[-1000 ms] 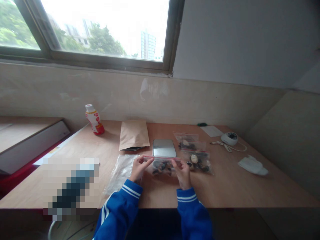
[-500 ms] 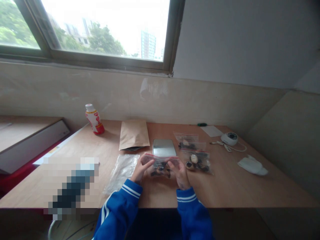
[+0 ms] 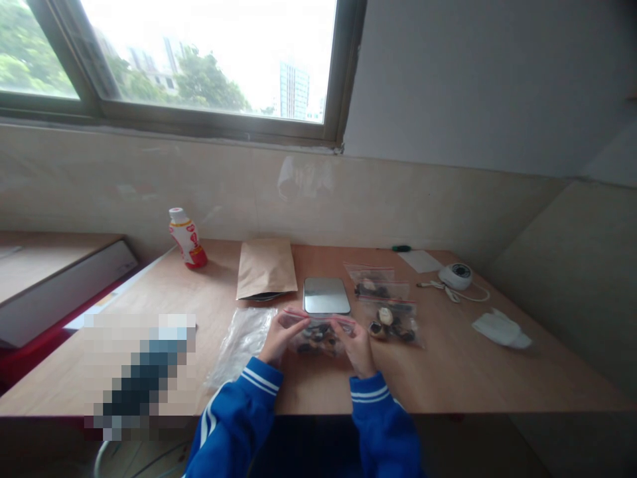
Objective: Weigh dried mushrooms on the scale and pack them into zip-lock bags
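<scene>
A small clear zip bag with a red seal strip holds several dark pieces and sits between my hands near the table's front. My left hand grips its left end, fingers curled on the plastic. My right hand grips its right end the same way. Both arms wear blue sleeves with white stripes. Just behind the bag lies a flat silver scale. Two more filled zip bags lie to the right of my right hand.
A brown paper pouch lies behind the scale. Empty clear bags lie left of my left hand. A red-and-white bottle stands at the back left. A white device with cable and a white cloth lie right.
The bag was stretched out flat by its top corners; my hands have moved inward and lower, and the bag now sits bunched between them.
</scene>
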{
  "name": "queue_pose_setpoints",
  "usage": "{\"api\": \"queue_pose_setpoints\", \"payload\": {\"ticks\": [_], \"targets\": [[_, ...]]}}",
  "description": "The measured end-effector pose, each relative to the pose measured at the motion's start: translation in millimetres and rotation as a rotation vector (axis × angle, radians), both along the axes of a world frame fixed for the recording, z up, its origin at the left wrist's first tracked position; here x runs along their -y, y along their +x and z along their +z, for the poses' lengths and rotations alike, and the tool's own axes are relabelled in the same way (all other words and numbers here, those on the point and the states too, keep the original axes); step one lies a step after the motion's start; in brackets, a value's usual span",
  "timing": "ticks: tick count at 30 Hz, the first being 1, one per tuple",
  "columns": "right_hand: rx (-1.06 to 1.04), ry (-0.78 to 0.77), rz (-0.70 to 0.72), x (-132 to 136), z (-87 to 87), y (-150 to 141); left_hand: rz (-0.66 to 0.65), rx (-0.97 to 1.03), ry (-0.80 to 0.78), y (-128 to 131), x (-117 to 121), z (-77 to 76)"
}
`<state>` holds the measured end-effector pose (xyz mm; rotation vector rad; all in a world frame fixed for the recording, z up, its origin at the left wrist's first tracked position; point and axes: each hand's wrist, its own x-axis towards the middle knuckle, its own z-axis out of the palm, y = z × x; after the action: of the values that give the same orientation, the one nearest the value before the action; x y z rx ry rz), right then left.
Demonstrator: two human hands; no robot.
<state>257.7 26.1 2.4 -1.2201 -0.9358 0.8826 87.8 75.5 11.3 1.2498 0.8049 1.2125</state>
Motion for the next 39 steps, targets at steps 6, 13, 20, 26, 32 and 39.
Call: {"api": "queue_pose_setpoints", "payload": {"ticks": [6, 13, 20, 26, 32, 39], "targets": [[0.070, 0.030, -0.064, 2, -2.0, 1, 0.092, -0.048, 0.022, 0, 2, 1.9], [0.110, 0.066, -0.088, 1, -5.5, 2, 0.128, -0.083, 0.052, 0, 2, 1.8], [0.101, 0.100, -0.038, 2, -4.2, 3, 0.041, -0.050, 0.004, -2, 3, 3.0], [-0.070, 0.059, 0.127, 3, -1.2, 1, -0.124, -0.057, -0.025, -1, 2, -0.2], [0.053, 0.053, 0.198, 6, 7.7, -2, -0.111, -0.124, 0.063, -1, 1, -1.8], [0.128, 0.089, 0.147, 7, 10.9, -2, -0.080, -0.149, 0.121, -1, 1, -5.5]]}}
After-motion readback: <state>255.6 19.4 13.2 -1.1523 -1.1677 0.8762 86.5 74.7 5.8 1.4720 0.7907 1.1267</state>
